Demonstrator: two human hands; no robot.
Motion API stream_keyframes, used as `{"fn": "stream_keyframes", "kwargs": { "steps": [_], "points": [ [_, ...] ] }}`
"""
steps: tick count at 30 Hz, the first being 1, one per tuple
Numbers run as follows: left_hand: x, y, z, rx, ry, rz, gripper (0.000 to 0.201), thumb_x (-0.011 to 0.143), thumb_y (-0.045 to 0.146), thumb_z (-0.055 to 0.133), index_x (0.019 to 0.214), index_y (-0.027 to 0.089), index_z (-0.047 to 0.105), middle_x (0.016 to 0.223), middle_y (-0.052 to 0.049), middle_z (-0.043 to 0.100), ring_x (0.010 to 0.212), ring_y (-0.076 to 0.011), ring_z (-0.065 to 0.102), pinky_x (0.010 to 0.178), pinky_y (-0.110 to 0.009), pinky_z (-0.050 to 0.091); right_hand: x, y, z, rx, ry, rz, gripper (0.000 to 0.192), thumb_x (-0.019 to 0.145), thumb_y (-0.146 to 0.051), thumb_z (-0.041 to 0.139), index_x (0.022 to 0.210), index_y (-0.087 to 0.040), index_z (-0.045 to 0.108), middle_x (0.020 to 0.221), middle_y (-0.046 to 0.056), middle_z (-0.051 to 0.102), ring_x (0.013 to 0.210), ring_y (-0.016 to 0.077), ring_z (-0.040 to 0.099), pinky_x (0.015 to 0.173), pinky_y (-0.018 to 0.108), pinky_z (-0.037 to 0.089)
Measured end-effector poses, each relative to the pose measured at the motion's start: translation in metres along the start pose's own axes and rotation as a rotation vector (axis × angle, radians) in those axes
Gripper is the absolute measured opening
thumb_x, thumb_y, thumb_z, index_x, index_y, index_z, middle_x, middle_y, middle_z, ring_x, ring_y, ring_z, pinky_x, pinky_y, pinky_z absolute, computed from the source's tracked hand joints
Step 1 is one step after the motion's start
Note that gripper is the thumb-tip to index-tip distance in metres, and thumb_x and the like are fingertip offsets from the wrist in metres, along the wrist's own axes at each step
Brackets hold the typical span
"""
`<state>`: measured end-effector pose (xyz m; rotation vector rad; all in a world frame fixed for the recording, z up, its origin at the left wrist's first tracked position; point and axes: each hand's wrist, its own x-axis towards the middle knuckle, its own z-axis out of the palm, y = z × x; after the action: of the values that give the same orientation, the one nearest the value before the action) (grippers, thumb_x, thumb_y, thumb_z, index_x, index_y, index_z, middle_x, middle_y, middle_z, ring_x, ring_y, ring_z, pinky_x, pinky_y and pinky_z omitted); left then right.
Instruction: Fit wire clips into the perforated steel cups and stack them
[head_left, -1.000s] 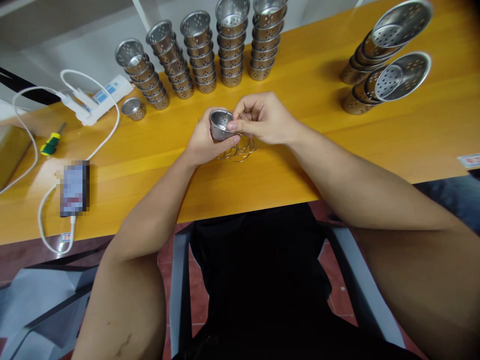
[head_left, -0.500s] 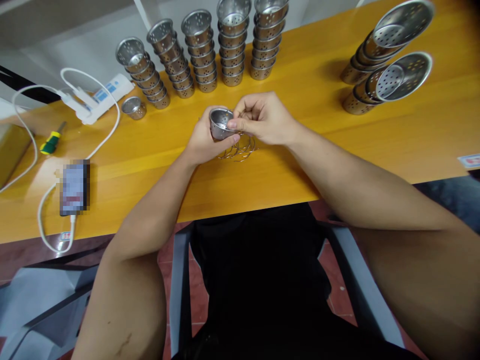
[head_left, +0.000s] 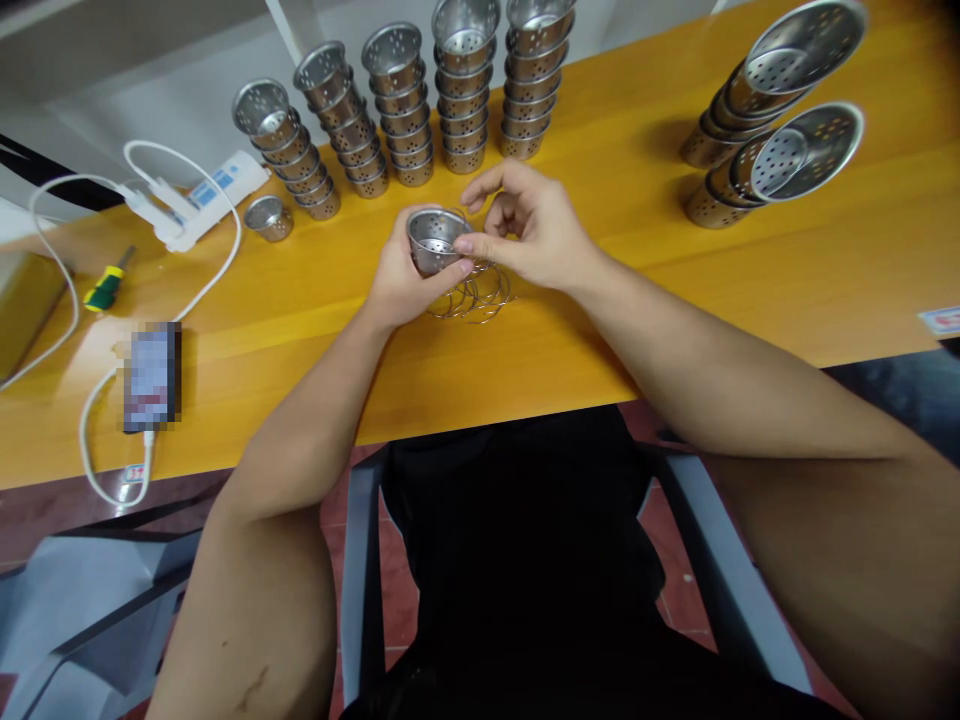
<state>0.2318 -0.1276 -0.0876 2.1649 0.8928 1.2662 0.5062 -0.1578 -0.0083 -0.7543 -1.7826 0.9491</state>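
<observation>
Metal wires [head_left: 489, 296] are lying half-hidden; left hand [head_left: 405, 285] is gripping a cup [head_left: 433, 243]; right hand [head_left: 536, 225] is hanging half-open, thumb at its rim.

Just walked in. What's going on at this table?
A person is working on a small perforated metal cup. The left hand holds it, opening up; the right hand is at its rim, thumb at the edge and index finger raised clear. Loose bent wires lie on the table just below. Five stacks of similar cups stand along the back, with two more stacks to the right.
</observation>
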Motion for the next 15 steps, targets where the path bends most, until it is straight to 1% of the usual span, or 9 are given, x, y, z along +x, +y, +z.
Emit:
{"fn": "stream_keyframes", "kwargs": {
  "steps": [3,7,9,11,15],
  "points": [
    [0.001,0.007,-0.001,-0.004,0.030,-0.029,0.104,0.099,0.102,0.095,0.167,0.032,0.060,0.159,-0.015,0.081,0.148,-0.0358,0.086,0.134,-0.056,0.070,-0.001,0.000,-0.004,-0.074,-0.021,-0.028,0.091,0.085,-0.105,0.111,0.131,-0.032,0.083,0.134,0.012,0.078,0.095,0.0287,0.077,0.081,0.043,0.073],
    [0.003,0.012,-0.001,-0.001,0.048,-0.045,0.109,0.096,0.107,0.093,0.167,0.031,0.061,0.157,-0.017,0.082,0.151,-0.0380,0.085,0.139,-0.061,0.068,-0.003,0.002,-0.003,-0.073,-0.059,-0.081,0.090,0.092,-0.104,0.106,0.140,-0.031,0.084,0.143,0.013,0.077,0.090,0.0262,0.075,0.084,0.046,0.073],
    [0.003,0.011,-0.001,0.011,0.048,-0.036,0.112,0.095,0.110,0.090,0.167,0.031,0.060,0.156,-0.017,0.082,0.151,-0.0384,0.086,0.139,-0.061,0.069,-0.003,0.003,-0.003,-0.078,-0.073,-0.074,0.091,0.091,-0.102,0.108,0.143,-0.033,0.083,0.142,0.012,0.077,0.092,0.0273,0.075,0.085,0.046,0.073],
    [0.002,0.007,-0.001,0.025,0.046,-0.026,0.114,0.095,0.112,0.088,0.168,0.030,0.059,0.157,-0.017,0.081,0.150,-0.0386,0.086,0.138,-0.061,0.069,-0.003,0.003,-0.004,-0.091,-0.082,-0.056,0.092,0.087,-0.100,0.112,0.143,-0.033,0.082,0.138,0.012,0.077,0.095,0.0292,0.076,0.086,0.046,0.073],
    [0.000,-0.001,-0.001,0.024,0.047,-0.024,0.110,0.098,0.108,0.089,0.170,0.031,0.058,0.160,-0.018,0.080,0.149,-0.0376,0.086,0.136,-0.059,0.071,-0.001,0.002,-0.009,-0.104,-0.085,-0.056,0.088,0.085,-0.096,0.116,0.135,-0.031,0.084,0.136,0.013,0.077,0.094,0.0293,0.077,0.088,0.046,0.074]
  ]
}}
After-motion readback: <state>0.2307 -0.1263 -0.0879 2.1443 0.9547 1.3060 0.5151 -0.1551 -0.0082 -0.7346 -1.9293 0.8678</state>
